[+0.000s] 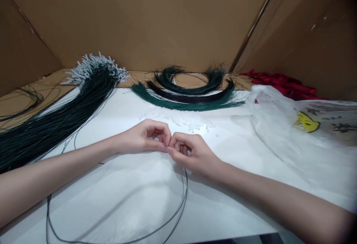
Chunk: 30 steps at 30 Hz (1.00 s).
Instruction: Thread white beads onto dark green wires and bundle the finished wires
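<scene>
At the middle of the white work surface [134, 184], my left hand [146, 136] and my right hand [195, 153] meet fingertip to fingertip, both closed in a pinch. A thin dark cord [185, 188] hangs from beneath my right hand and loops down toward the near edge and round to the left. A tiny dark bit of it shows between the pinched fingertips; the rest there is covered by fingers. Just beyond my hands lies a scatter of small white beads [192, 119].
On the left lies a thick bundle of dark green cords [64, 119] with white beaded ends [96, 67]. Curved bundles of loose cords [189, 104] rest behind the beads. At right are a clear plastic bag [279, 125] and red ribbons [284, 84]. Cardboard walls [156, 21] enclose the back and sides.
</scene>
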Available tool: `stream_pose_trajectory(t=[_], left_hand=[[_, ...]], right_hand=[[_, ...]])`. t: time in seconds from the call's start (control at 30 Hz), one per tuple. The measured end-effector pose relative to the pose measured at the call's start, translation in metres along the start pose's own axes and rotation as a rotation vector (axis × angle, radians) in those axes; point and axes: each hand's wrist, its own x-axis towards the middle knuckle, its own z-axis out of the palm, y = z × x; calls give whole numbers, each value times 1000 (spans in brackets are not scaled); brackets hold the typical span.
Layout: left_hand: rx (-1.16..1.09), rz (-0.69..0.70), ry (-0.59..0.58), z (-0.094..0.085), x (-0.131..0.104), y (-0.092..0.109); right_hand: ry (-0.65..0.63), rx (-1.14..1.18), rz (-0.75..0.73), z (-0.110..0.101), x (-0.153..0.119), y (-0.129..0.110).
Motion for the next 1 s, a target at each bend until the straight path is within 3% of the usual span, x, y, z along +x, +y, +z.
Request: stream_pose_trajectory(t=[1.0], left_hand=[[-1,-7,-3,0,0,0]], right_hand=[[6,4,-22,1,1,2]])
